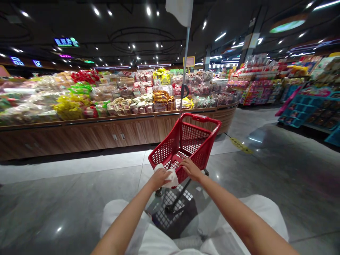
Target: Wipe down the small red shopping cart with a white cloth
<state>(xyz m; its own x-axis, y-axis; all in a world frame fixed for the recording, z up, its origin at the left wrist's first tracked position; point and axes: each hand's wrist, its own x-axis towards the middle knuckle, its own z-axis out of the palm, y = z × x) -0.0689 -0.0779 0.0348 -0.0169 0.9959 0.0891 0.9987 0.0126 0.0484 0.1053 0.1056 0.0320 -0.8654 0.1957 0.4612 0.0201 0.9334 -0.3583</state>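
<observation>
A small red plastic shopping cart [202, 141] with a mesh basket stands on the grey floor right in front of me. My left hand [159, 177] is closed on a white cloth [172, 180] pressed against the cart's near rim. On the same rim, just to the right, my right hand [191, 168] rests with its fingers curled over the edge. A thin pole [185, 67] carrying a white flag rises from the cart. The basket looks empty.
A long curved wooden display counter [106, 132] piled with packaged snacks runs across the left and middle. Shelves of goods [255, 85] stand at the back right, blue racks [302, 109] at the far right. Glossy floor lies between them.
</observation>
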